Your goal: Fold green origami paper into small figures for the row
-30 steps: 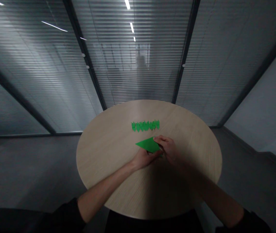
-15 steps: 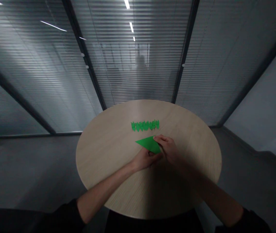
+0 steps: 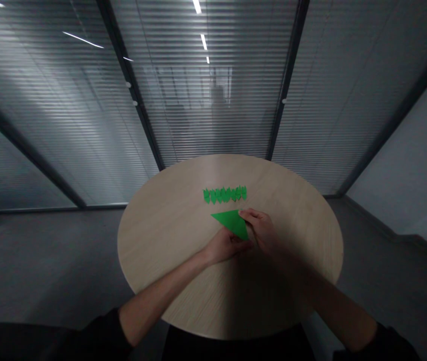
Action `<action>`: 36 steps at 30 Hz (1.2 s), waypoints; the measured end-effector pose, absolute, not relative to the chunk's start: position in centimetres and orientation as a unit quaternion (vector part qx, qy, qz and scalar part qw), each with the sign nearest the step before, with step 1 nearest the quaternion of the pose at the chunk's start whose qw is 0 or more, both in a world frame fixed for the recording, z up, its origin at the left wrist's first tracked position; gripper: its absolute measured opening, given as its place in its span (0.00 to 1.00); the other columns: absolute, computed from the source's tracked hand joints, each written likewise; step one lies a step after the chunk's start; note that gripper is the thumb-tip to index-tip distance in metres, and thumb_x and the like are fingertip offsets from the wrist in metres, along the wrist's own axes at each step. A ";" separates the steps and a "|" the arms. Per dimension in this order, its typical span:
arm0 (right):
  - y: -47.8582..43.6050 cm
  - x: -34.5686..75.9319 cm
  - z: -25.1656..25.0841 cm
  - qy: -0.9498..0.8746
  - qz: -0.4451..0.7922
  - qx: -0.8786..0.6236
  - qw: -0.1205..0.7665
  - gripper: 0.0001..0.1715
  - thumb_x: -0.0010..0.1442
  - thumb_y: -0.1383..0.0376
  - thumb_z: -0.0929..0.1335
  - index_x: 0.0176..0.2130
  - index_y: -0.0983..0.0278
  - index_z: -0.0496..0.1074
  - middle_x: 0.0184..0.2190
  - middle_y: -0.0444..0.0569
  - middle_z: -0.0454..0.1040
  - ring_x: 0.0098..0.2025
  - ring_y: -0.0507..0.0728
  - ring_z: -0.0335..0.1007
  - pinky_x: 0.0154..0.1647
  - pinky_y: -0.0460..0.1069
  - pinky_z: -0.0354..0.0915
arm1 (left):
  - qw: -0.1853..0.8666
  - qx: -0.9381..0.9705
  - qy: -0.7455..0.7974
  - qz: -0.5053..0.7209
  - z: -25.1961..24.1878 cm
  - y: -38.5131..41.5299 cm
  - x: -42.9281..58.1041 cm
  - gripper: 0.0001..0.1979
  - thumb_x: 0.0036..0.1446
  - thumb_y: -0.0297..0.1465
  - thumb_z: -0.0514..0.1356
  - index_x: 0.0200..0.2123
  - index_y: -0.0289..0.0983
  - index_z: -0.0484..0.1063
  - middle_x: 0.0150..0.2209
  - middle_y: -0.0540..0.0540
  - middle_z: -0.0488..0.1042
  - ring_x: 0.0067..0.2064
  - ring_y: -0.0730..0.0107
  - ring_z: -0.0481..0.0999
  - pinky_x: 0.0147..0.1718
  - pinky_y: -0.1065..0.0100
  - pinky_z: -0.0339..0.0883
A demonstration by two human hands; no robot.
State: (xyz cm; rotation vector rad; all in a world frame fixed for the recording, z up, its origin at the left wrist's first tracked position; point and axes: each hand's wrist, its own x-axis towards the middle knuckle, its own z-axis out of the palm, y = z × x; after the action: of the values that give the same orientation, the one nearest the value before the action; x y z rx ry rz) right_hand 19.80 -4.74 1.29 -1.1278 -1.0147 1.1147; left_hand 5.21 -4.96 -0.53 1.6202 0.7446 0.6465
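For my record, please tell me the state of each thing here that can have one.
Green paper: triangular, held in both hands
Left hand: closed on the paper's lower part
Right hand: pinching the paper's upper right corner
Small green pieces: lined up in a row
Blinds: lowered
Light strips: lit

Office-like room: dark partition frames [image 3: 290, 60], slatted blinds [image 3: 213, 133], round table [image 3: 161, 235].

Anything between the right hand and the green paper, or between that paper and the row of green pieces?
Nothing visible: the right hand holds the green paper at one corner, and tabletop shows between it and the green row.
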 end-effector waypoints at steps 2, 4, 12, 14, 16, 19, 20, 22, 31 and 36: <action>-4.7 19.9 1.3 -0.431 0.482 -0.489 0.586 0.14 0.47 0.54 0.75 0.25 0.62 0.77 0.26 0.46 0.75 0.31 0.56 0.68 0.35 0.51 0.65 | 0.587 0.696 0.309 0.275 -0.3 -5.0 5.2 0.20 0.54 0.45 0.68 0.25 0.35 0.70 0.17 0.52 0.67 0.17 0.77 0.63 0.17 0.74 0.53; -4.7 20.1 1.4 -0.429 0.485 -0.492 0.582 0.14 0.47 0.54 0.75 0.24 0.62 0.77 0.25 0.46 0.74 0.29 0.55 0.68 0.34 0.51 0.65 | 0.585 0.689 0.322 0.283 0.0 -5.0 5.1 0.21 0.55 0.47 0.67 0.26 0.34 0.71 0.16 0.52 0.66 0.16 0.78 0.62 0.16 0.74 0.51; -4.8 20.3 1.4 -0.433 0.488 -0.506 0.565 0.15 0.47 0.54 0.75 0.24 0.63 0.76 0.23 0.46 0.73 0.24 0.54 0.66 0.26 0.51 0.62 | 0.598 0.639 0.396 0.279 0.6 -4.5 4.7 0.19 0.58 0.41 0.65 0.24 0.32 0.73 0.16 0.50 0.70 0.14 0.80 0.62 0.14 0.75 0.51; -4.7 20.4 1.3 -0.430 0.484 -0.508 0.567 0.15 0.47 0.54 0.75 0.24 0.64 0.76 0.24 0.46 0.74 0.25 0.55 0.67 0.28 0.51 0.63 | 0.598 0.646 0.394 0.265 0.7 -4.5 4.6 0.19 0.59 0.41 0.64 0.23 0.32 0.73 0.16 0.50 0.70 0.14 0.80 0.62 0.14 0.75 0.51; -4.5 20.5 1.2 -0.427 0.480 -0.512 0.571 0.14 0.46 0.55 0.75 0.24 0.63 0.76 0.24 0.46 0.74 0.26 0.55 0.68 0.30 0.51 0.64 | 0.599 0.656 0.385 0.251 0.7 -4.5 4.6 0.21 0.59 0.42 0.64 0.22 0.33 0.72 0.16 0.50 0.70 0.14 0.80 0.62 0.14 0.76 0.51; -4.5 20.6 1.2 -0.425 0.474 -0.516 0.573 0.13 0.45 0.55 0.75 0.24 0.63 0.77 0.24 0.46 0.74 0.27 0.55 0.68 0.31 0.51 0.63 | 0.594 0.652 0.391 0.264 0.7 -4.5 4.6 0.22 0.58 0.46 0.64 0.24 0.33 0.72 0.17 0.49 0.71 0.14 0.80 0.62 0.13 0.76 0.51; -4.5 20.6 1.2 -0.426 0.475 -0.517 0.571 0.13 0.46 0.55 0.75 0.24 0.63 0.77 0.24 0.47 0.75 0.27 0.55 0.68 0.30 0.51 0.63 | 0.590 0.642 0.402 0.279 0.6 -4.4 4.6 0.22 0.58 0.46 0.65 0.25 0.33 0.72 0.18 0.49 0.72 0.14 0.80 0.62 0.13 0.75 0.51; -4.6 20.6 1.2 -0.431 0.481 -0.516 0.563 0.14 0.46 0.55 0.74 0.25 0.63 0.77 0.24 0.47 0.74 0.26 0.56 0.68 0.29 0.51 0.63 | 0.583 0.616 0.426 0.315 0.6 -4.3 4.6 0.20 0.57 0.45 0.66 0.27 0.32 0.73 0.20 0.48 0.74 0.15 0.80 0.63 0.14 0.75 0.53; -4.9 20.5 1.5 -0.454 0.475 -0.514 0.551 0.14 0.47 0.55 0.74 0.24 0.63 0.76 0.24 0.47 0.75 0.27 0.56 0.69 0.31 0.51 0.64 | 0.593 0.569 0.427 0.378 0.8 -4.2 4.6 0.16 0.57 0.39 0.66 0.25 0.32 0.75 0.20 0.47 0.74 0.18 0.77 0.67 0.18 0.74 0.59; -4.8 20.7 1.5 -0.456 0.468 -0.517 0.553 0.14 0.47 0.54 0.73 0.24 0.63 0.74 0.23 0.46 0.73 0.26 0.56 0.68 0.29 0.51 0.63 | 0.600 0.581 0.415 0.360 0.7 -4.0 4.4 0.21 0.57 0.43 0.66 0.22 0.32 0.74 0.19 0.46 0.73 0.19 0.77 0.68 0.20 0.74 0.61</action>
State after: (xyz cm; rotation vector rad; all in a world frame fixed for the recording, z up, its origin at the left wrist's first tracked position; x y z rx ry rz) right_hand 20.72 -4.76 1.47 -1.2235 -1.0781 1.1059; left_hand 4.44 -4.01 0.66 1.3468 0.9619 0.8342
